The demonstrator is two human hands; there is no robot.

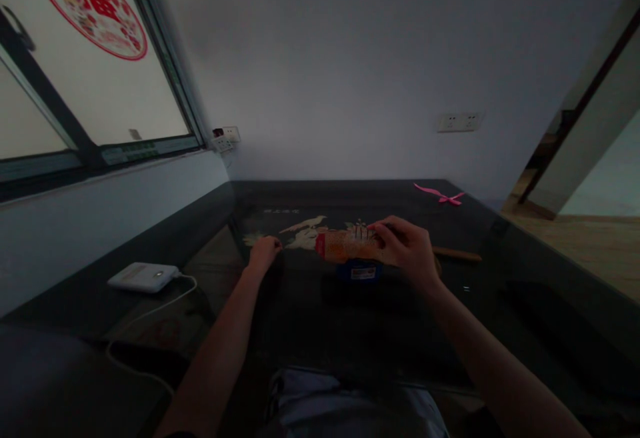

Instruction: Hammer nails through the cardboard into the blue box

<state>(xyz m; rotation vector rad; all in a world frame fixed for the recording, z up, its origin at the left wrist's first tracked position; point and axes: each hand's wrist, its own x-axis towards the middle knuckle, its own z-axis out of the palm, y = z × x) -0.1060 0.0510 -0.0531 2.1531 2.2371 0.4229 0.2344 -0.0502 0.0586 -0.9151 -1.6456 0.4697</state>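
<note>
An orange, roll-shaped thing with a red end lies crosswise on a small blue object with a white label. Several thin upright pins or sticks stand on its top. My right hand is at the roll's right end, thumb and fingers pinched together close to the thin sticks. Whatever is in that pinch is too small and dark to name. To the left, apart from the roll, my left hand rests on the dark table with curled fingers; their contents are hidden.
A white power bank with a white cable lies at the left. Beyond my right hand is a brown wooden stick. A pink ribbon lies at the back right, and a wall rises behind the table.
</note>
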